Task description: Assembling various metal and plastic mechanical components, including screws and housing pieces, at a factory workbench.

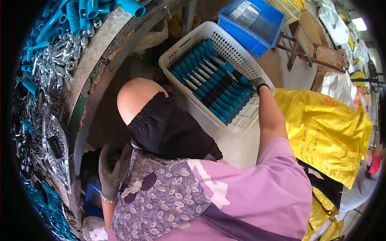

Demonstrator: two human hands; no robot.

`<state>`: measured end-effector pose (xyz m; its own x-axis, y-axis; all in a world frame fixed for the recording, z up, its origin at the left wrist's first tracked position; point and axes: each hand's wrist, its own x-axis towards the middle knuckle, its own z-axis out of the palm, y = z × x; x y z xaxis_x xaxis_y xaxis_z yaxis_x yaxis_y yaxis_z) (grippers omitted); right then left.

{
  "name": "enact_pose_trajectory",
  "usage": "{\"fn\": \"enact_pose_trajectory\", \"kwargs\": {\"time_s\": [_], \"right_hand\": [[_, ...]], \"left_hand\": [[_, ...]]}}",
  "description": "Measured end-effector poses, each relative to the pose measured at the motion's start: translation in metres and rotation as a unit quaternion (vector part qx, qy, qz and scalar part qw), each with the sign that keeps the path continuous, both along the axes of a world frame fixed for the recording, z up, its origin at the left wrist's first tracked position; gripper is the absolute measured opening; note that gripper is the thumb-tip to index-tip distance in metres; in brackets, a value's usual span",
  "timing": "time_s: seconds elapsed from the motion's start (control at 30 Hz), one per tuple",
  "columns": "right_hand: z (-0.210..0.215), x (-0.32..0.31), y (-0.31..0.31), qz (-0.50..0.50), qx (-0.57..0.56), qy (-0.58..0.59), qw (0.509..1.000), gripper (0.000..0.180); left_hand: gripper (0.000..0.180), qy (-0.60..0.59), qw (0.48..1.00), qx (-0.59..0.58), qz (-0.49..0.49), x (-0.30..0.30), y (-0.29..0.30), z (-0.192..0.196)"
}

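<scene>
My right hand point(257, 82), in a grey glove, reaches into the right end of a white perforated plastic crate point(180, 49). Its fingers are bunched against the end of a teal-handled tool point(244, 82), though the fingertips are partly hidden. Teal-and-black-handled tools point(217, 86) with silver metal parts lie side by side in stacked rows inside the crate. My left hand point(108, 172), also gloved in grey, is raised beside my bent knee, below the workbench edge. Its fingers are apart and nothing shows in it.
Left of me curves a worn workbench point(96, 60), heaped with teal tubular handles point(74, 18), chrome parts point(60, 56) and dark springs point(44, 100). Beyond the crate stands a blue bin point(251, 30) holding thin metal pieces. A yellow woven sack point(321, 128) lies at the right, near a wooden stool point(327, 56).
</scene>
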<state>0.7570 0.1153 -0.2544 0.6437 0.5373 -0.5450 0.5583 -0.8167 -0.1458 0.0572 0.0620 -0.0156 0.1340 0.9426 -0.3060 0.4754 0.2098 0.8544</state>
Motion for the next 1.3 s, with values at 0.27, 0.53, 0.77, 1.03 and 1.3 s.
{"fn": "enact_pose_trajectory", "kwargs": {"time_s": [0.27,0.53,0.77,1.03,1.3], "right_hand": [[-0.076,0.037,0.019,0.167,-0.184,-0.101,0.963,0.06],[0.13,-0.248,0.083,0.272,0.428,0.129,0.852,0.024],[0.35,-0.516,0.156,0.556,0.547,0.243,0.577,0.015],[0.379,-0.69,0.32,0.559,0.499,-0.095,0.655,0.032],[0.371,-0.755,0.352,0.648,0.415,-0.31,0.559,0.025]], "left_hand": [[0.059,0.008,0.991,-0.027,0.131,-0.041,-0.04,-0.004],[0.043,0.092,0.989,0.106,0.038,-0.043,-0.05,0.023],[0.034,0.028,0.979,0.193,-0.061,-0.054,-0.034,0.038],[0.032,0.011,0.968,0.25,-0.004,-0.104,-0.055,0.073],[0.029,-0.004,0.968,0.238,0.081,-0.137,-0.092,0.078]]}}
